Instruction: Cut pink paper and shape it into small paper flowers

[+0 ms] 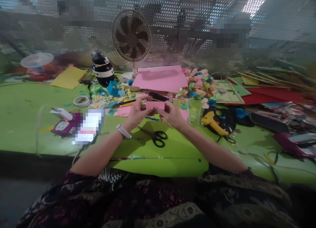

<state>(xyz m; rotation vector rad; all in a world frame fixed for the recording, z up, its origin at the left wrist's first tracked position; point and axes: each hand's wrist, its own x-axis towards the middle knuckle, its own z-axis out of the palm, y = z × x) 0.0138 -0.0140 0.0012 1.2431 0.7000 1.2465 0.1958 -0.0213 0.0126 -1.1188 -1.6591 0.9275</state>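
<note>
My left hand [137,112] and my right hand [172,114] are raised together above the green table [29,103], each pinching one end of a small pink paper strip [155,105]. The fingers of both hands are curled closed on the paper. A white watch sits on my left wrist. Black-handled scissors [155,136] lie on the table just below my hands. More pink paper pieces [123,110] lie under and behind my hands.
A small fan [131,36] stands at the back, with large pink sheets [161,78] before it. Coloured paper scraps [111,96], a tape roll [81,101], a black helmet [102,68], a yellow glue gun [212,122], a phone [89,126] and stacked card sheets [266,89] lie around.
</note>
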